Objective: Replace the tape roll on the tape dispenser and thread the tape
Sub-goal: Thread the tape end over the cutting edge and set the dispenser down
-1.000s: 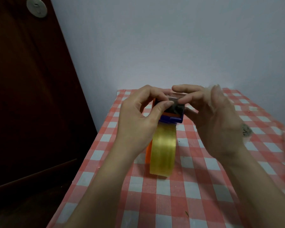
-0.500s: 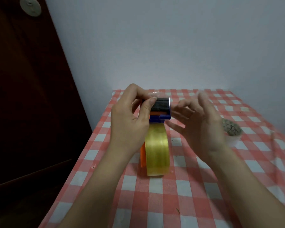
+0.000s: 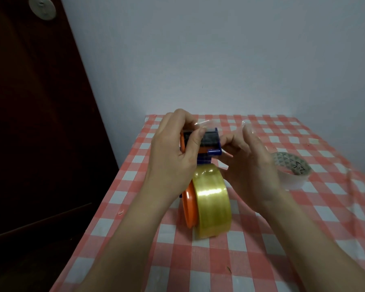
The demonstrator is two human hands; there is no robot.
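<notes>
Both hands [image 3: 173, 157] [image 3: 249, 165] grip dispenser [image 3: 211, 144] near table edge [image 3: 122, 173].

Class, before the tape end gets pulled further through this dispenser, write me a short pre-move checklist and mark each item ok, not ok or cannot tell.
1. Yellow tape roll seated on tape dispenser: ok.
2. Left hand grips the dispenser head: ok.
3. Right hand pinching the tape end: cannot tell, blurred.
4. Tape passed through the slot: cannot tell.
5. Old roll lying apart on the tablecloth: ok.
</notes>
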